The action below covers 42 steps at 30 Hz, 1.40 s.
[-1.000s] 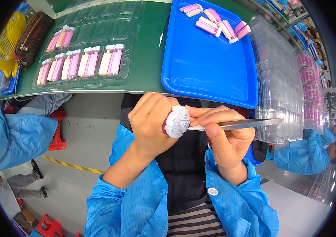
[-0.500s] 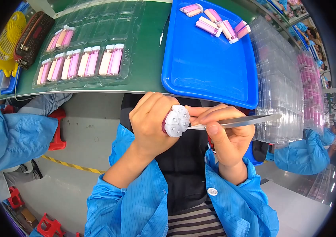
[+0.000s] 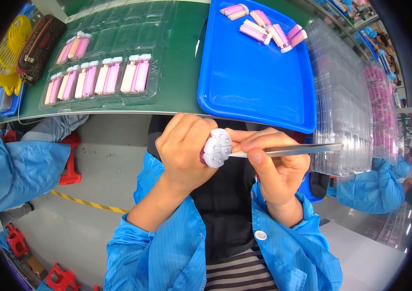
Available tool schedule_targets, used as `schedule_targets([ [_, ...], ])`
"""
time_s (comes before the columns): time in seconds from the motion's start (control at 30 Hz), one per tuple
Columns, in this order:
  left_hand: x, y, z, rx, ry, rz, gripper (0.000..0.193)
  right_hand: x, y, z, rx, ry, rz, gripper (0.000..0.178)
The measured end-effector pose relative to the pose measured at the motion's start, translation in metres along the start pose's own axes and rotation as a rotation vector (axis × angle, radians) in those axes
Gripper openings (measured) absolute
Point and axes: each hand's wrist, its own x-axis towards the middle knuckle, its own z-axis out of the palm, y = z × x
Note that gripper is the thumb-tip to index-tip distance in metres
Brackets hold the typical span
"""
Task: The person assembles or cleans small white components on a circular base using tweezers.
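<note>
My left hand (image 3: 180, 148) is closed round a small piece whose white lobed end cap (image 3: 217, 149), set with little pegs, faces up; a dark pink edge shows under the cap, and the rest is hidden in the fist. In my right hand (image 3: 281, 169) are metal tweezers (image 3: 303, 150), pinched between thumb and fingers. Their pale tip meets the right side of the cap; whether it grips anything is too small to tell. Both hands are just off the near edge of the table, below the blue tray (image 3: 259, 109).
Pink and cream pieces (image 3: 109, 76) with white caps sit in a clear plastic tray (image 3: 152, 92) at left; several more (image 3: 257, 33) lie in the blue tray. Stacked clear trays (image 3: 344, 106) rise at right. A yellow fan (image 3: 9, 53) and a dark pouch (image 3: 41, 46) stand far left.
The tweezers have shifted slightly left and their tip sits a little higher, against the cap. My right thumb has moved slightly; my left hand has hardly moved.
</note>
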Motion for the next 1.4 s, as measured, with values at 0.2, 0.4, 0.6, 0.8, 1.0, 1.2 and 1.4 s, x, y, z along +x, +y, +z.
schedule_targets([
  [0.2, 0.000, -0.001, 0.002, -0.006, 0.004, -0.003, 0.025, 0.003, -0.001, 0.001, -0.172, -0.031, -0.095, 0.008],
  [0.4, -0.002, 0.001, 0.004, -0.092, 0.038, -0.085, 0.023, 0.003, 0.002, 0.003, -0.283, -0.078, -0.150, 0.010],
  [0.6, 0.000, 0.002, 0.003, -0.054, 0.088, 0.004, 0.023, -0.001, 0.010, 0.007, 0.124, 0.056, -0.147, 0.011],
  [0.8, 0.002, 0.005, 0.001, -0.035, 0.083, 0.022, 0.019, -0.003, 0.009, 0.009, 0.103, 0.073, -0.109, 0.010],
  [1.0, 0.004, 0.005, 0.000, -0.011, 0.076, 0.040, 0.019, -0.002, 0.009, 0.010, 0.122, 0.104, -0.105, 0.009],
  [1.2, 0.002, 0.005, 0.001, -0.002, 0.067, 0.034, 0.018, -0.002, 0.010, 0.008, 0.113, 0.095, -0.113, 0.008],
  [1.4, 0.002, 0.003, 0.001, -0.007, 0.064, 0.033, 0.018, -0.002, 0.009, 0.006, -0.024, 0.067, -0.129, 0.018],
])
